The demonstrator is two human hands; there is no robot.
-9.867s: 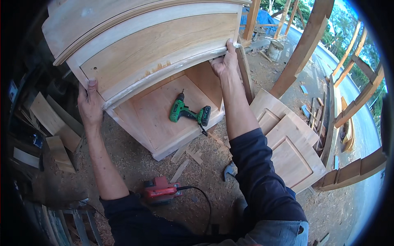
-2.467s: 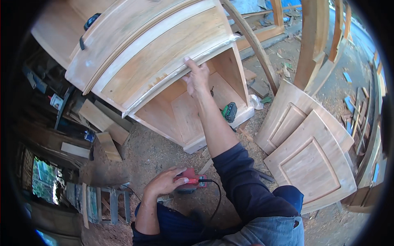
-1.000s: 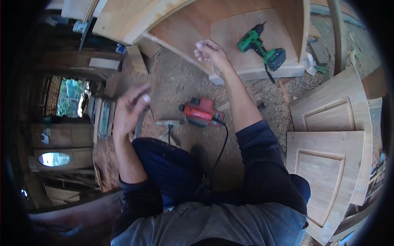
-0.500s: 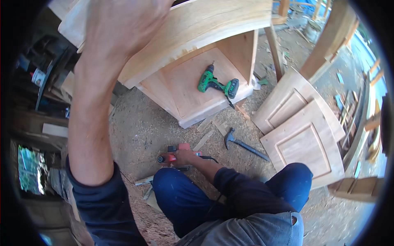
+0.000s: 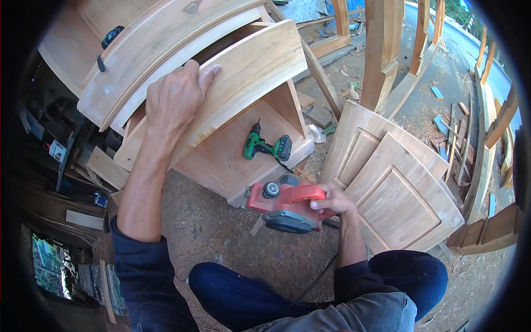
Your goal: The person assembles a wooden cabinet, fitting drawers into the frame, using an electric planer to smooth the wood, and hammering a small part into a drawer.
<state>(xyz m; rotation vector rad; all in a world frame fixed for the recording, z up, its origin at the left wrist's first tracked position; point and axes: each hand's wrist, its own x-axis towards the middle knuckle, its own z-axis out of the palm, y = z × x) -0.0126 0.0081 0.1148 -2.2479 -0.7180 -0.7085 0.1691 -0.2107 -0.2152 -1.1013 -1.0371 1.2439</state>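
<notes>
Left hand (image 5: 174,99) hooked over the top edge of a curved drawer front (image 5: 254,69), gripping it, thumb along the edge; fingertips hidden behind the wood. Right hand (image 5: 336,200) closed around the rear handle of a red electric planer (image 5: 290,200).

Left to right: at far left, loose boards (image 5: 108,167) lie beside the wooden cabinet (image 5: 157,41). On the cabinet's upper part sits a small black object (image 5: 112,36), kind unclear. Drawer front stands partly pulled out, a dark gap between it and the cabinet frame. Below it, in the open compartment, a green and black cordless drill (image 5: 253,146) lies on its side, bit toward the back. Planer is held up before the cabinet's lower front edge, between cabinet and knees; its black cord (image 5: 318,279) trails down toward the person. Right of the planer, two pale panels (image 5: 401,207) overlap, near the right hand. Beyond: upright timber posts (image 5: 381,55), then wood scraps (image 5: 454,141) on the ground.
</notes>
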